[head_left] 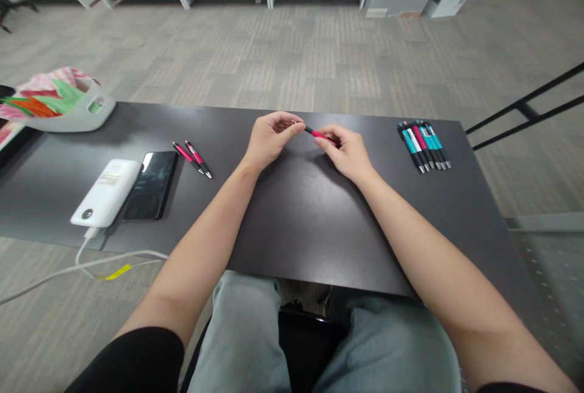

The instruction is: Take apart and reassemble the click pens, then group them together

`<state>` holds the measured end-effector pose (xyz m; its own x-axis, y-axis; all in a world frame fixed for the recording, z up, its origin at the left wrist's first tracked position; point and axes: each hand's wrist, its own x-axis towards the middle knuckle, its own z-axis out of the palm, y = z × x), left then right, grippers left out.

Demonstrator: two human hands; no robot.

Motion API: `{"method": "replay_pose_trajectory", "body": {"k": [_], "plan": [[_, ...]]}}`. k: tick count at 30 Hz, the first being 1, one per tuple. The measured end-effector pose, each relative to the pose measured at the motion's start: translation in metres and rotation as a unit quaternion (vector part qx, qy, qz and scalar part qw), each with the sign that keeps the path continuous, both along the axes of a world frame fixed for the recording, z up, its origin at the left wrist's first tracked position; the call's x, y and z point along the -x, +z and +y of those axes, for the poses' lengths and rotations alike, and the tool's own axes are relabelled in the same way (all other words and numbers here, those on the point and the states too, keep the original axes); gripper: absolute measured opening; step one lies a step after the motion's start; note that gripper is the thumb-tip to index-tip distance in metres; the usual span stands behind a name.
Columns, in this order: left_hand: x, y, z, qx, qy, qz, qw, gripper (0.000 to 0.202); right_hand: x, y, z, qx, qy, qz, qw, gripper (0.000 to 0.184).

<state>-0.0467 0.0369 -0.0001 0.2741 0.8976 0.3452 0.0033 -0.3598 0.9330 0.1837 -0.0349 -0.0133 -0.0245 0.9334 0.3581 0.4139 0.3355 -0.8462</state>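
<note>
Between my hands, a little above the table, is a red pen (318, 134) with a black grip. My right hand (347, 153) is closed around its red barrel, which the fingers partly cover. The fingers of my left hand (270, 139) pinch the other end, where a bit of silver shows at the fingertips; whether that tip is still joined to the pen is hidden. Two more red pens (192, 157) with black grips lie side by side to the left. Over on the right, a row of several teal, white and red pens (424, 145) lies with silver tips toward me.
On the dark table (301, 222), left of the two red pens, are a black phone (152, 186) and a white power bank (107, 192) with a white cable (82, 253) hanging off the front edge. A white basket (84, 110) with colourful contents stands at the back left.
</note>
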Motion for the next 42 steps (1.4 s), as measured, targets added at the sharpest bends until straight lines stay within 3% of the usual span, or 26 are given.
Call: {"method": "replay_pose_trajectory", "body": {"k": [8,17,23,27,30,33,38,42], "plan": [[0.001,0.002,-0.004,-0.053,-0.003,0.025,0.998,0.069,-0.006,0.004,-0.001,0.042,0.028,-0.027,0.998,0.058],[0.002,0.01,-0.008,-0.094,0.004,0.061,0.994,0.066,-0.005,0.003,0.001,0.07,0.072,0.026,0.995,0.081],[0.003,0.009,-0.007,-0.111,0.0,0.073,0.991,0.064,-0.005,0.006,0.0,0.095,0.082,0.051,0.991,0.082],[0.014,0.007,0.001,-0.106,-0.005,0.134,0.985,0.058,-0.003,0.006,0.0,0.077,0.057,0.066,0.993,0.08],[0.029,0.001,0.011,-0.104,0.054,0.219,0.969,0.063,-0.004,0.003,0.002,0.058,0.013,0.079,0.995,0.076],[0.041,-0.013,0.021,-0.077,0.133,0.273,0.95,0.049,-0.005,0.001,0.005,0.054,-0.023,0.074,0.996,0.066],[0.044,-0.033,0.031,-0.067,0.131,0.251,0.957,0.026,-0.004,-0.001,0.005,0.054,-0.031,0.063,0.996,0.06],[0.036,-0.026,0.028,-0.025,0.099,0.172,0.98,0.02,-0.002,-0.002,0.004,0.047,-0.03,0.061,0.997,0.058]]}}
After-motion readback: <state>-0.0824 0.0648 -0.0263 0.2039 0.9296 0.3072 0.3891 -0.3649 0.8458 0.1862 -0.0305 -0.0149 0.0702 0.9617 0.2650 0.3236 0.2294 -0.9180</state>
